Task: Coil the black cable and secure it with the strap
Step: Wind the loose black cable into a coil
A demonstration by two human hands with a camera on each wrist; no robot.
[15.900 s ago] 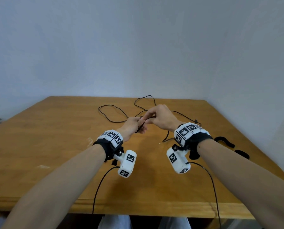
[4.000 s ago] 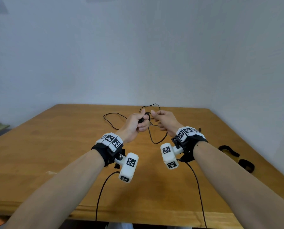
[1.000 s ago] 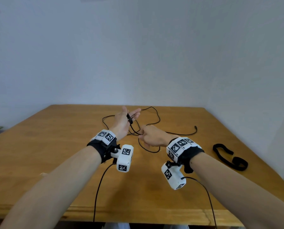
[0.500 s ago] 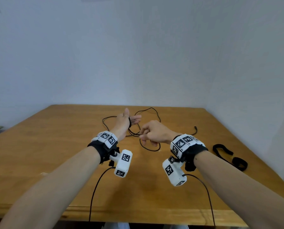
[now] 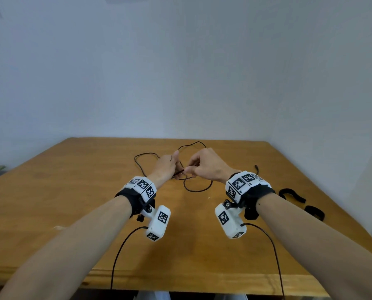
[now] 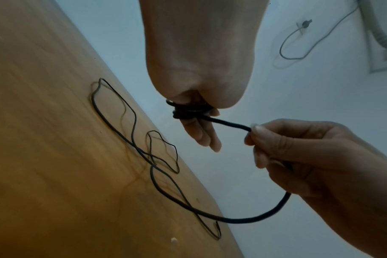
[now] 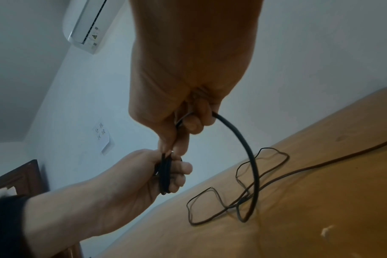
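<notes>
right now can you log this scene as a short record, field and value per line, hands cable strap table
left hand: fingers wrapped by a few turns of the black cable
right hand: pinches the cable just beside the left hand, feeding the next turn
cable: mostly uncoiled, loose loops lying on the wooden table beyond the hands
strap: black, on the table to the right, untouched
stage: coiling under way, strap not yet applied

soft even daylight, dim wrist views, wide-angle bending at edges.
</notes>
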